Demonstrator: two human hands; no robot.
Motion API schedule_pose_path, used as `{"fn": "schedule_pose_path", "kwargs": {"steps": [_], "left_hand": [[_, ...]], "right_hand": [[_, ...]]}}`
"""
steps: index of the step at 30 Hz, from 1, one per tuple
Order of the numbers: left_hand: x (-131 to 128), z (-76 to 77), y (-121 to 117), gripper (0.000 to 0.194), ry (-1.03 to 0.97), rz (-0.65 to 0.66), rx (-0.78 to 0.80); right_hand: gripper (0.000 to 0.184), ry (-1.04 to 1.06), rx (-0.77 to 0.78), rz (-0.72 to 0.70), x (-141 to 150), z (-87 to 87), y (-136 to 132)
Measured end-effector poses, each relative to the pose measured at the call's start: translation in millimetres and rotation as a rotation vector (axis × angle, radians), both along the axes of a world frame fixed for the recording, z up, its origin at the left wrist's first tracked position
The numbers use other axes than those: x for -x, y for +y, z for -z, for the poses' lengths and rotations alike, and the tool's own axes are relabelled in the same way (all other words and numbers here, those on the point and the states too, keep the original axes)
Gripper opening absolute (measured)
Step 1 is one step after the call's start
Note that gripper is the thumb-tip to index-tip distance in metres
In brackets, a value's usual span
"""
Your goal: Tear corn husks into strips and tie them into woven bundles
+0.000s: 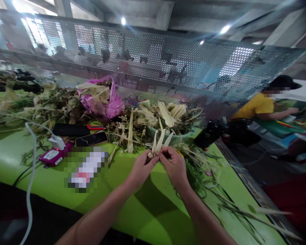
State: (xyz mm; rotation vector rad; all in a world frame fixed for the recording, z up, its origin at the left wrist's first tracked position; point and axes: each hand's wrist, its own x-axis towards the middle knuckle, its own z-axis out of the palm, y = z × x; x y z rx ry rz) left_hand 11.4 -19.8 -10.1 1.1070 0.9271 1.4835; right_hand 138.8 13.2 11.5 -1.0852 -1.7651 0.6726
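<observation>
Above the green table [112, 200], my left hand [142, 166] and my right hand [173, 165] meet at the base of a small bunch of pale dried husk strips [159, 143]. The strips fan upward from my fingers. Both hands are closed, with thumbs and fingertips pinching the bunch at its lower end. Behind them lies a pile of dried husks [165, 114], partly in a pale green basin [191, 132]. A long single husk [130, 132] lies left of the basin. Green string [196, 173] is bundled beside my right wrist.
A pink plastic bag [109, 105] of husks stands by a heap of dried plants [58, 102]. A phone [91, 139], a purple power strip [53, 154] and a white cable [30, 177] lie left. Loose stalks [255, 209] reach past the right edge. A perforated metal screen [142, 64] stands behind.
</observation>
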Motion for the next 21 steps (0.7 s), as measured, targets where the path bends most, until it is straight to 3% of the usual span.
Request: {"fn": "schedule_pose_path", "kwargs": {"steps": [4, 15, 21], "left_hand": [[0.9, -1.2, 1.5, 0.016, -0.067, -0.062, 0.022], [6.6, -2.3, 4.1, 0.006, -0.026, -0.229, 0.154], [8.7, 3.3, 6.1, 0.01, -0.084, -0.208, 0.137]], "right_hand": [[0.016, 0.022, 0.007, -0.057, 2.8, -1.0, -2.5], [0.019, -0.016, -0.095, -0.017, 4.5, 10.3, -4.4], [0.025, -0.142, -0.397, -0.016, 4.0, 7.6, -9.4]]}}
